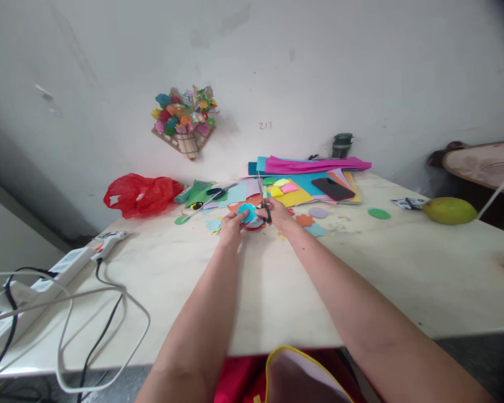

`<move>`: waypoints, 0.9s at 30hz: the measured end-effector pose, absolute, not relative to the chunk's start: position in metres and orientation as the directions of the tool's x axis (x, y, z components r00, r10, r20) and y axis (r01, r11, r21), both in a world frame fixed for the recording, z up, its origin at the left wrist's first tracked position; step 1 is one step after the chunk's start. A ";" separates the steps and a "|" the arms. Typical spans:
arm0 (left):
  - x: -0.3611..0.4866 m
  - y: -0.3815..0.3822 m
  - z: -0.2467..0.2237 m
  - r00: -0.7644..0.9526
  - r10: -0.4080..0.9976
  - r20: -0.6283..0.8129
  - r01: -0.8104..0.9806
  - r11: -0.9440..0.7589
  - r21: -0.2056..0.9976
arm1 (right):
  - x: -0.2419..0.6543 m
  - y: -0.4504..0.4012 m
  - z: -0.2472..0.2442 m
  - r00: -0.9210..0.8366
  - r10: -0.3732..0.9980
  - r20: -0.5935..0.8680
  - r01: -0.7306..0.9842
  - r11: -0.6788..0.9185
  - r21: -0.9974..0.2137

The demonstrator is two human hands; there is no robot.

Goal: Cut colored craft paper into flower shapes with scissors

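Note:
A blue scalloped paper flower (247, 212) is pinched in my left hand (232, 225), above the middle of the table. My right hand (277, 212) has its fingers around the dark handles of a pair of scissors (266, 212), whose thin blades point up and away from me. The tips of my right fingers reach the flower's right edge. Under and beside my hands lie cut paper shapes, among them an orange flower (305, 220), a light blue flower (316, 229) and a lilac circle (318, 212).
Behind are coloured paper sheets (294, 197), a phone (333, 189), a second pair of scissors (218, 193) and a red plastic bag (145, 196). A power strip (67, 266) with loose cables is at left, a green-yellow mango (449, 210) at right. A paper-flower bouquet (187, 120) hangs on the wall.

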State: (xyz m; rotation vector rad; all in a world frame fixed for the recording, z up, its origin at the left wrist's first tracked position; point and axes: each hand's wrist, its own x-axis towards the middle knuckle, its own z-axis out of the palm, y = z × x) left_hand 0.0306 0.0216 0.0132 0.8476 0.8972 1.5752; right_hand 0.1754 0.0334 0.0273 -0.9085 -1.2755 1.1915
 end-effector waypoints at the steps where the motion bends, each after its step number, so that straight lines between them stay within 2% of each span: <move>1: 0.030 0.023 0.013 -0.187 0.981 0.060 -0.452 -0.140 0.881 | 0.178 0.033 0.027 -0.127 0.974 0.189 -0.110 0.176 -0.978; 5: 0.027 0.026 0.012 -0.253 0.966 0.045 -0.488 -0.168 0.856 | 0.187 0.030 0.029 -0.271 0.951 0.146 0.034 0.161 -0.986; 12: 0.029 0.026 0.013 -0.296 0.955 -0.013 -0.542 -0.156 0.826 | 0.195 0.021 0.037 -0.497 0.857 0.136 0.156 0.243 -0.957; 27: 0.031 0.028 0.011 -0.314 0.948 -0.049 -0.586 -0.153 0.796 | 0.194 0.024 0.030 -0.520 0.852 0.066 0.176 0.182 -0.967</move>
